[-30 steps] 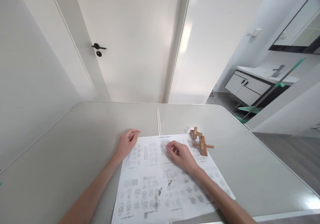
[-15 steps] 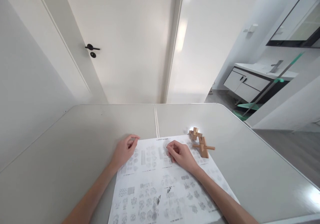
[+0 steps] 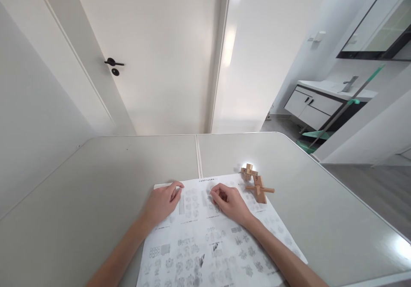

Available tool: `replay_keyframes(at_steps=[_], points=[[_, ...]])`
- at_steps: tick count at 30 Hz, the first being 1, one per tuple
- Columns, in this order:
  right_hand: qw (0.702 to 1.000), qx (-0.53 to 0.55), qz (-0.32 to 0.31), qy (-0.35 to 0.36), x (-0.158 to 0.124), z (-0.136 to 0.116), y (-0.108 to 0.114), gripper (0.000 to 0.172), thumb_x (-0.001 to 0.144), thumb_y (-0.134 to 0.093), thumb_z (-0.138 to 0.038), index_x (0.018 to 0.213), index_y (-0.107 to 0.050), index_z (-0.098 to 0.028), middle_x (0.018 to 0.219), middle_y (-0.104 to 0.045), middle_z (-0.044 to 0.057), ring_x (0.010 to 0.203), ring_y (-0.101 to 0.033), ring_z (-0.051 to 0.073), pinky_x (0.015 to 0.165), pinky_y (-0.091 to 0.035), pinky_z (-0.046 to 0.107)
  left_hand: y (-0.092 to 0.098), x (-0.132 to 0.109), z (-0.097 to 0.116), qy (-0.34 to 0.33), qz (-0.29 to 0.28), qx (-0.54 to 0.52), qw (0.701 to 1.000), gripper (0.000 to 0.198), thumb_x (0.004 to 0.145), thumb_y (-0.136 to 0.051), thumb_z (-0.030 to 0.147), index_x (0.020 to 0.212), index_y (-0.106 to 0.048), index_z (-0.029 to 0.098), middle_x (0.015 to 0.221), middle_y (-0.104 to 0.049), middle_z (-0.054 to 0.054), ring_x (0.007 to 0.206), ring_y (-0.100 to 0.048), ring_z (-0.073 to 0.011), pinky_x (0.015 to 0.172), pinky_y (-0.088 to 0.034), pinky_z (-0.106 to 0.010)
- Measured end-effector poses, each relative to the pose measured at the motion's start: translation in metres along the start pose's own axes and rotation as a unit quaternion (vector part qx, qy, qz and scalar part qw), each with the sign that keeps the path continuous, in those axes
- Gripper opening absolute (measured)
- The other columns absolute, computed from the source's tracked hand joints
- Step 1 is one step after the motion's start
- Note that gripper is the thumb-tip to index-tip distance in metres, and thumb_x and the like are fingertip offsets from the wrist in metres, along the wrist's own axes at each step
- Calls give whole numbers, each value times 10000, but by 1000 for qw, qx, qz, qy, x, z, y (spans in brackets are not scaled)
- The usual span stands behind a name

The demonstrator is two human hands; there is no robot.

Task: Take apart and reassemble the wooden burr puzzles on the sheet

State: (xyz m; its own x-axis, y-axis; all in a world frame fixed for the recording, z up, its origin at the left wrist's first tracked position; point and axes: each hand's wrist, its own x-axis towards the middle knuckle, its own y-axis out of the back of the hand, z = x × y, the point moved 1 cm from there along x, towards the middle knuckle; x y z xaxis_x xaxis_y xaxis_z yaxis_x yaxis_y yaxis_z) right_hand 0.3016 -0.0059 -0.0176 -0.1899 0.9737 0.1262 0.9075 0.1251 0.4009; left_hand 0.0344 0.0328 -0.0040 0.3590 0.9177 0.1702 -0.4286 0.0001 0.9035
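A large printed paper sheet (image 3: 180, 231) covered with small grey diagrams lies on the table. My left hand (image 3: 160, 203) rests over its upper left edge, index finger and thumb apart, with nothing seen between them. Nearer the middle of the sheet's top, my right hand (image 3: 233, 203) is closed, its fingertips curled to the thumb just above the paper. What it may hold is hidden by the fingers. To the right of that hand, a flat wooden puzzle piece (image 3: 260, 196) with a stick across it lies at the sheet's edge. Beside it sits a smaller cross-shaped wooden puzzle piece (image 3: 248, 172).
The pale table (image 3: 96, 180) has a seam down its middle and a rounded far right corner. Behind it stands a white door (image 3: 160, 56) with a black handle (image 3: 114, 62). At the right are a washbasin cabinet (image 3: 316, 103) and a green-and-grey pole (image 3: 346, 105).
My left hand has moved a little right and nearer, further onto the sheet, its index finger reaching forward. My right hand has barely shifted. The whole view has swung slightly.
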Motion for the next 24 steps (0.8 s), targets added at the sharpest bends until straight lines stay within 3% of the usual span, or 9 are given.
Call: replay_keyframes(at_steps=[24], points=[[999, -25, -6, 34, -2, -2, -2, 251, 1038, -492, -398, 906, -627, -233, 668, -655, -3, 566, -543, 171, 577, -427, 283, 4, 1, 4, -1, 6, -2, 1000, 272, 990, -434, 400, 989, -662, 251, 536, -388, 76, 470, -431, -137, 547, -313, -246]])
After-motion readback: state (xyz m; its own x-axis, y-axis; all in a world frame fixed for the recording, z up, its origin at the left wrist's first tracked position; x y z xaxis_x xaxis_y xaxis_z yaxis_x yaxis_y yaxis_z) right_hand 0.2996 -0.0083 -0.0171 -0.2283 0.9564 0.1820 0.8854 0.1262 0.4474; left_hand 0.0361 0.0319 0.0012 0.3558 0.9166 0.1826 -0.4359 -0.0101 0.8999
